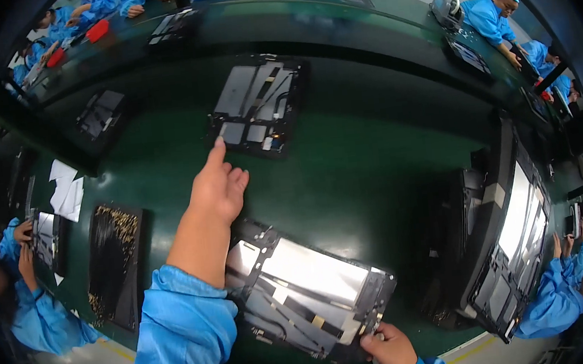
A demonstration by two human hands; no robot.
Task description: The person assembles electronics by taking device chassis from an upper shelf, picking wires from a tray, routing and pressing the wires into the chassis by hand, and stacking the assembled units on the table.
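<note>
My left hand [218,189] reaches forward, index finger stretched to the near left corner of an opened tablet [232,133] lying flat. Its other fingers are loosely bent and hold nothing. That tablet's inside shows grey battery panels and dark ribbon cables. Close to my body, a second opened tablet [324,270] lies at a slant, with bright silvery panels, ribbon cables and yellowish tape. The thumb and fingers of my right hand [390,350] pinch its near right corner. My left forearm covers part of this tablet's left edge.
A black tray [138,267] of thin dark cables with gold-coloured ends stands left, near white papers [66,189]. A tall stack of opened tablets [514,231] rises at right. Another tablet [101,112] lies far left. Co-workers in blue sit around the green bench [365,147].
</note>
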